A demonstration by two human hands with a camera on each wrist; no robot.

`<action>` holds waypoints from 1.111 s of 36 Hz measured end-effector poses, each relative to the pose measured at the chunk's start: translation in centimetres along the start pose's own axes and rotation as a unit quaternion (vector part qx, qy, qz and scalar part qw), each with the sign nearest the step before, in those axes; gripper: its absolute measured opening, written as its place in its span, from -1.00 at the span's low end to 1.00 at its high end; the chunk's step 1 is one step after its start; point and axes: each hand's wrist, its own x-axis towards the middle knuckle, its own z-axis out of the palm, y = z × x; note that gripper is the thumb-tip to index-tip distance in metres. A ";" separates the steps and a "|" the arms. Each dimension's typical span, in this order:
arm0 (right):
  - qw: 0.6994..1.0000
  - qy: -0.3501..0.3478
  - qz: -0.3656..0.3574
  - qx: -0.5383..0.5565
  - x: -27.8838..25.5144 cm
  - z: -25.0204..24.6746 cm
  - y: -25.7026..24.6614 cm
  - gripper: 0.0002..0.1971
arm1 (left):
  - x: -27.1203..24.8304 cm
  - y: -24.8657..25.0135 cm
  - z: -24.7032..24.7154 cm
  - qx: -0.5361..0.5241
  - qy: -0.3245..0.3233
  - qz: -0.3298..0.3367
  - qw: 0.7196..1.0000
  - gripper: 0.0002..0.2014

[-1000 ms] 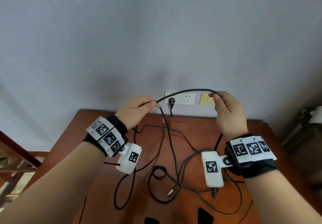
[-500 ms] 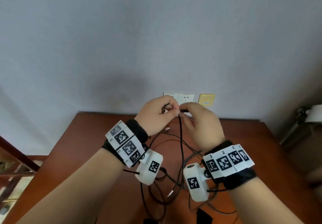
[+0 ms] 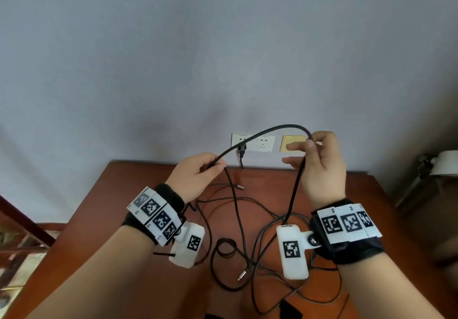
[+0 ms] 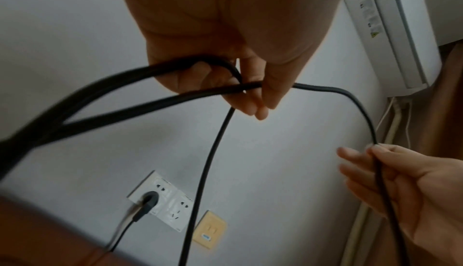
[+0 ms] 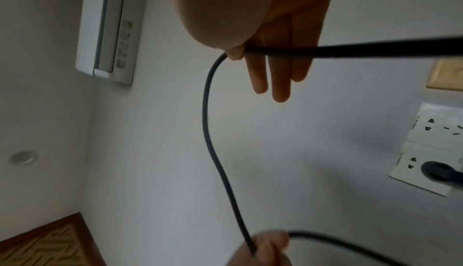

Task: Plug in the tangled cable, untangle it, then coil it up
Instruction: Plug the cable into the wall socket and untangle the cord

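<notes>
Arching between both hands above the surface (image 3: 138,219), the black cable (image 3: 272,130) is pinched by the left hand (image 3: 195,177) and by the right hand (image 3: 322,170), whose other fingers spread loosely, its plug (image 3: 241,148) apparently in the wall socket (image 3: 236,140).

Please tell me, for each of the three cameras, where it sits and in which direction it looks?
Head: on the person's head, looking forward and down at the wooden table and wall; both forearms, left hand and right hand show.
Left wrist: looks along the left hand at the black cable it pinches; the right hand shows too.
Right wrist: looks along the right hand, which pinches the cable; the left hand's fingers show below.
Shared: both wrist views show the wall socket with a plug in it, and the air conditioner.
</notes>
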 end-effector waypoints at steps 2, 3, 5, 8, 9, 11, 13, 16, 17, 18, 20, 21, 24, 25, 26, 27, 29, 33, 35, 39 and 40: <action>0.999 0.028 0.009 0.030 0.3 -0.5 0.1 -0.78 | -0.3 -0.6 -0.2 0.004 0.003 -0.012 1.000 -0.88; 0.999 0.038 0.014 0.037 0.5 -0.7 0.2 -0.78 | -0.4 -0.8 -0.4 -0.002 0.004 -0.017 1.000 -0.86; 0.998 0.047 0.030 0.021 1.0 -1.2 0.6 -0.79 | -0.7 -1.0 -0.5 -0.027 0.009 -0.028 0.999 -0.82; 0.996 -0.001 0.053 -0.077 1.5 -1.6 1.6 -0.88 | -0.9 -0.9 -0.7 -0.036 0.039 -0.030 0.998 -0.72; 0.991 -0.018 0.058 -0.121 1.6 -1.7 1.8 -0.83 | -0.9 -0.8 -0.7 -0.036 0.047 -0.027 0.998 -0.72; 0.983 -0.039 0.050 -0.174 1.4 -1.7 2.1 -0.53 | -1.0 -0.4 -0.6 -0.037 0.050 -0.019 0.998 -0.75; 0.980 -0.043 0.011 -0.192 0.9 -1.3 1.9 -0.34 | -0.9 0.0 -0.5 -0.043 0.049 -0.010 0.998 -0.79; 0.973 -0.063 -0.041 -0.217 0.5 -0.8 1.6 -0.28 | -0.9 0.5 -0.3 -0.041 0.050 0.011 0.998 -0.70; 0.972 -0.072 -0.051 -0.219 0.3 -0.6 1.4 -0.30 | -1.0 0.8 -0.2 -0.033 0.048 0.017 0.998 -0.67; 0.970 -0.081 -0.065 -0.218 0.1 -0.4 1.2 -0.35 | -0.9 1.0 -0.1 -0.028 0.048 0.020 0.998 -0.66; 0.964 -0.097 -0.113 -0.219 -0.3 0.2 0.8 -0.48 | -0.9 1.6 0.1 -0.025 0.048 0.019 0.998 -0.68; 0.960 -0.109 -0.140 -0.218 -0.6 0.5 0.5 -0.52 | -0.8 2.0 0.3 -0.023 0.047 0.020 0.998 -0.70; 0.943 -0.150 -0.200 -0.220 -1.5 1.4 -0.1 -0.55 | -0.8 3.3 0.7 -0.028 0.045 0.051 0.997 -0.81; 0.936 -0.164 -0.217 -0.225 -1.8 1.8 -0.2 -0.54 | -0.7 3.8 0.8 -0.029 0.040 0.064 0.997 -0.83; 0.928 -0.177 -0.232 -0.232 -2.0 2.1 -0.3 -0.53 | -0.6 4.2 0.9 -0.025 0.034 0.074 0.996 -0.86; 0.921 -0.186 -0.245 -0.240 -2.2 2.4 -0.3 -0.51 | -0.5 4.6 0.9 -0.016 0.027 0.080 0.996 -0.88; 0.907 -0.192 -0.268 -0.263 -2.5 2.8 -0.4 -0.47 | -0.3 5.2 1.0 -0.006 0.019 0.086 0.996 -0.94; 0.884 -0.146 -0.314 -0.315 -2.5 2.9 -0.4 -0.52 | -0.3 5.6 1.1 -0.001 0.016 0.097 0.995 -0.86; 0.878 -0.105 -0.335 -0.325 -2.5 2.7 -0.5 -0.63 | -0.4 5.9 1.1 0.012 0.011 0.101 0.995 -0.83; 0.861 -0.066 -0.365 -0.348 -1.9 2.2 -0.3 -0.87 | -0.7 6.4 1.0 -0.007 0.013 0.098 0.995 -0.83; 0.858 -0.072 -0.374 -0.344 -1.7 2.2 -0.2 -0.86 | -0.8 6.4 1.1 -0.010 0.014 0.095 0.995 -0.84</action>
